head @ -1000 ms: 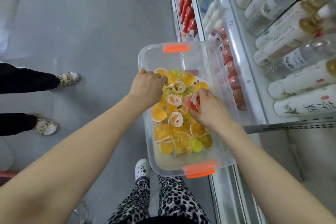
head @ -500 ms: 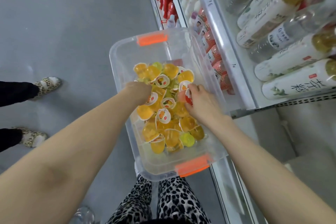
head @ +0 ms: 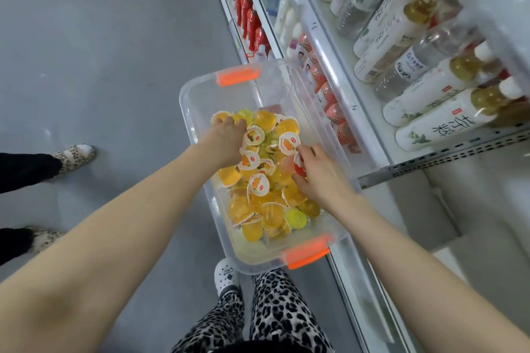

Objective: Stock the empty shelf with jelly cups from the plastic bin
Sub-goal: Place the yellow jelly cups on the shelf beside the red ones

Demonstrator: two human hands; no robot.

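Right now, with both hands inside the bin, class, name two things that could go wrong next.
1. The right hand pinches the red jelly cup in its fingers; it might slip as it is lifted out.
2. Neither hand steadies the plastic bin, and its support is hidden; the left hand reaching into the loose jelly cups could tip it.

The person wears leopard-print trousers (head: 275, 312) and a white perforated clog (head: 226, 276) with dark charms.

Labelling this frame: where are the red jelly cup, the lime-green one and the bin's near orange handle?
red jelly cup (head: 300, 171): head view, red body.
lime-green jelly cup (head: 295, 218): head view, domed side.
near orange handle (head: 306, 252): head view, its middle.
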